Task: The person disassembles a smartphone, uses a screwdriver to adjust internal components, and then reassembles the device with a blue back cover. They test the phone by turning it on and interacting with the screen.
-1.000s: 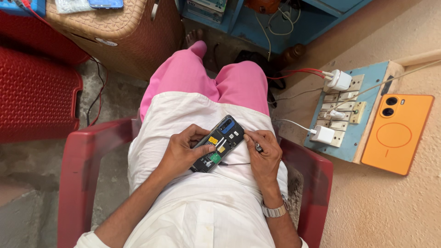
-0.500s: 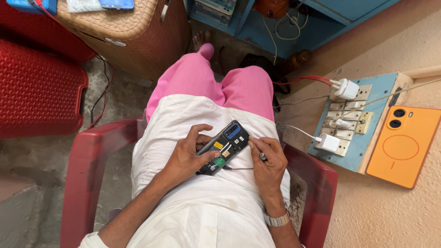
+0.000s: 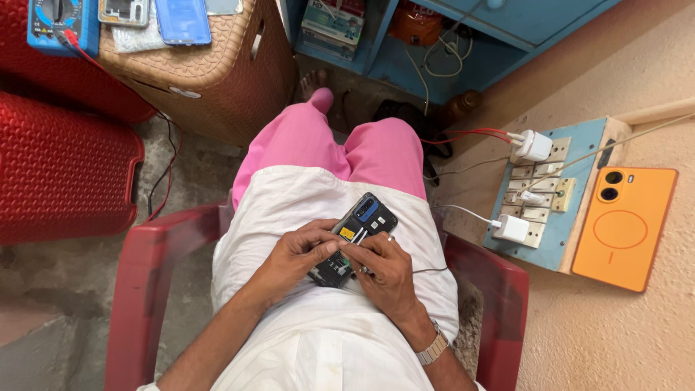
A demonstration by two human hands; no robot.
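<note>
Dark and stripped of its back cover, the opened phone lies tilted on the person's lap over white cloth, showing a blue part near its far end and a yellow patch mid-body. The left hand curls round its near-left edge, thumb on top; the right hand presses bunched fingertips onto its middle. Farther right, an orange phone leans beside the blue switchboard.

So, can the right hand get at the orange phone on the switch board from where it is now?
Probably yes: the right hand is on the opened phone, and nothing stands between it and the orange phone beyond the chair arm.
</note>
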